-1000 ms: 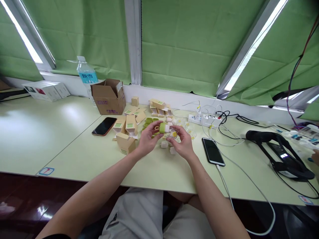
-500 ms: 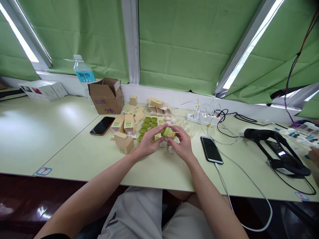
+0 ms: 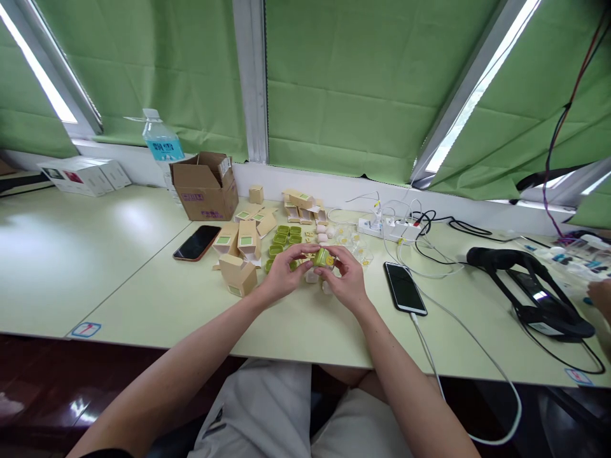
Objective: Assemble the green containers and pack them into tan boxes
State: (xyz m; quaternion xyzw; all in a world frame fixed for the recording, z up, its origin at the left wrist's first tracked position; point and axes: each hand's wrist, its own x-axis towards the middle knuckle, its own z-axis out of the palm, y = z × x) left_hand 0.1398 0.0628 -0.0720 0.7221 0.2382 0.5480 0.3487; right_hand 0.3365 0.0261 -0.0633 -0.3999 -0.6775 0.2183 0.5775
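Observation:
Between both hands, above the table, is a small green box (image 3: pixel 323 257) with a clear cover bearing a yellow mark. My left hand (image 3: pixel 285 272) pinches its left side with thumb and fingertips. On the other side, my right hand (image 3: pixel 347 278) grips the cover end, its fingers partly hiding it. Several green trays (image 3: pixel 281 238) stand in rows just beyond my left hand. Small pale pink pieces (image 3: pixel 323 237) and clear covers with yellow marks (image 3: pixel 356 238) lie behind my hands. White pieces (image 3: pixel 312 277) rest beneath them.
Small tan cartons (image 3: pixel 247 236) lie to the left, near a black phone (image 3: pixel 197 242) and an open brown box (image 3: pixel 205 191). At right are a charging phone (image 3: pixel 405 288), a power strip (image 3: pixel 389 228), cables and a black headset (image 3: pixel 529 292). Another person's hand (image 3: pixel 600 296) shows at the right edge.
The green part and clear cover sit closer together, with the cover now over part of the green. My left fingertips have drawn back slightly toward the left edge of the box.

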